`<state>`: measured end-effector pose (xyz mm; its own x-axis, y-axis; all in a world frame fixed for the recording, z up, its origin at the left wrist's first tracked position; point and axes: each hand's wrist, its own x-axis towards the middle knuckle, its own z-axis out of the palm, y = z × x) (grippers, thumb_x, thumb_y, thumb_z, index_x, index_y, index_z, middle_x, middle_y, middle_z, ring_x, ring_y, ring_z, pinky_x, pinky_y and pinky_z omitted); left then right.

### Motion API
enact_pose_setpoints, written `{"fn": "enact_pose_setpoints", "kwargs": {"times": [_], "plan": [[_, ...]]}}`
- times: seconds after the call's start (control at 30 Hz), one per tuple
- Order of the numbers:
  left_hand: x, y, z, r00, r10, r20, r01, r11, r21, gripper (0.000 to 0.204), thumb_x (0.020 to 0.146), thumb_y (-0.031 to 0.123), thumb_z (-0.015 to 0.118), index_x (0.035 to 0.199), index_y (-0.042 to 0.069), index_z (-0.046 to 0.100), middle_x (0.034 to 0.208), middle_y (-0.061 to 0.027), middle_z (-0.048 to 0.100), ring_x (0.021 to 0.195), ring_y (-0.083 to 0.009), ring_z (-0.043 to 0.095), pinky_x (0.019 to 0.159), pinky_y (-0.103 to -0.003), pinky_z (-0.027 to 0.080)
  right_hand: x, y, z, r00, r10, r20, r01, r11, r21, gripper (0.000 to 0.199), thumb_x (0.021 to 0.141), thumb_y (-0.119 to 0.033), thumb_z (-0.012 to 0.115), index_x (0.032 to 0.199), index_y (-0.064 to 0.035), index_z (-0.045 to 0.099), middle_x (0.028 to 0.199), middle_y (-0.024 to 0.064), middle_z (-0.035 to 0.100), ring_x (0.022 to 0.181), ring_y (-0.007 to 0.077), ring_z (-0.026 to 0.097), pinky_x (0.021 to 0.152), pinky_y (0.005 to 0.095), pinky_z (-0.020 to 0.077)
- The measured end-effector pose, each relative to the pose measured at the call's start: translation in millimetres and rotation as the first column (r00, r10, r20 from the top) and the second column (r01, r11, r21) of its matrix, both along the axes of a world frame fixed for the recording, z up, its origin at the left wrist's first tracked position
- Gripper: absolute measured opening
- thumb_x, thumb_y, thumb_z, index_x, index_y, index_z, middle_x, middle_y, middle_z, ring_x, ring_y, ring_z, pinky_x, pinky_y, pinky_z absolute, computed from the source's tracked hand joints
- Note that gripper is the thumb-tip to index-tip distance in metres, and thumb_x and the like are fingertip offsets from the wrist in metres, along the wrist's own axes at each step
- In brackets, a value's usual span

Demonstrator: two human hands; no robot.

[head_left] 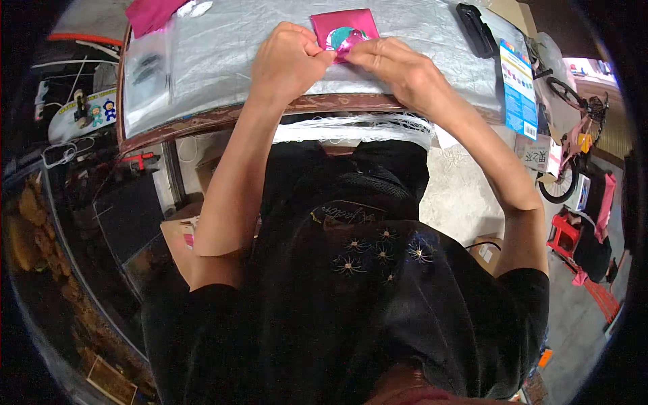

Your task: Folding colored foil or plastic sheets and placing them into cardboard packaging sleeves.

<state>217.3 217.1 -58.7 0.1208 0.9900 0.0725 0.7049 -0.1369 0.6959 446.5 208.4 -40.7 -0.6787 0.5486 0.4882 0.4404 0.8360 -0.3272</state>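
A shiny pink pouch [331, 20] with a teal and white patch lies on the silver-covered table [216, 61], near its front edge. My left hand [287, 64] is closed in a pinch at the pouch's near left corner. My right hand [398, 64] pinches the near right side, where the pink material looks folded or bunched. The fingertips of both hands are close together, and they partly hide the pouch's near edge.
At the table's far left lie a pink cloth or bag [152, 15] and a clear plastic bag [147, 67] with dark pieces. A black plastic object [476, 30] and a blue-white printed package [518, 91] are on the right. White strands [351, 129] hang below the front edge.
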Motion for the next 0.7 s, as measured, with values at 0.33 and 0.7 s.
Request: {"fn": "enact_pose_setpoints", "kwargs": {"times": [0.33,0.7], "plan": [[-13,-16,19,0.985,-0.163,-0.055,0.172,0.953,0.249,0.015,0.079,0.021,0.077,0.09,0.012,0.074,0.093,-0.0058,0.068,0.083,-0.0229,0.068,0.069,-0.035,0.054,12,14,-7,1.0,0.022,-0.019,-0.025,0.98,-0.195,0.028,0.085,0.006,0.066,0.112,0.0002,0.07,0.113,0.0122,0.07,0.102,0.0305,0.068,0.086,0.0371,0.0572],[-11,-10,24,0.752,-0.377,-0.541,0.586,0.758,0.287,0.008,0.084,0.009,0.065,0.083,0.001,0.064,0.089,-0.0124,0.066,0.078,-0.0267,0.07,0.066,-0.039,0.057,9,14,-3,0.999,0.028,0.019,-0.024,0.987,-0.161,0.027,0.082,0.007,0.065,0.108,0.0019,0.07,0.11,0.0119,0.07,0.1,0.0285,0.068,0.084,0.0374,0.0583]]}}
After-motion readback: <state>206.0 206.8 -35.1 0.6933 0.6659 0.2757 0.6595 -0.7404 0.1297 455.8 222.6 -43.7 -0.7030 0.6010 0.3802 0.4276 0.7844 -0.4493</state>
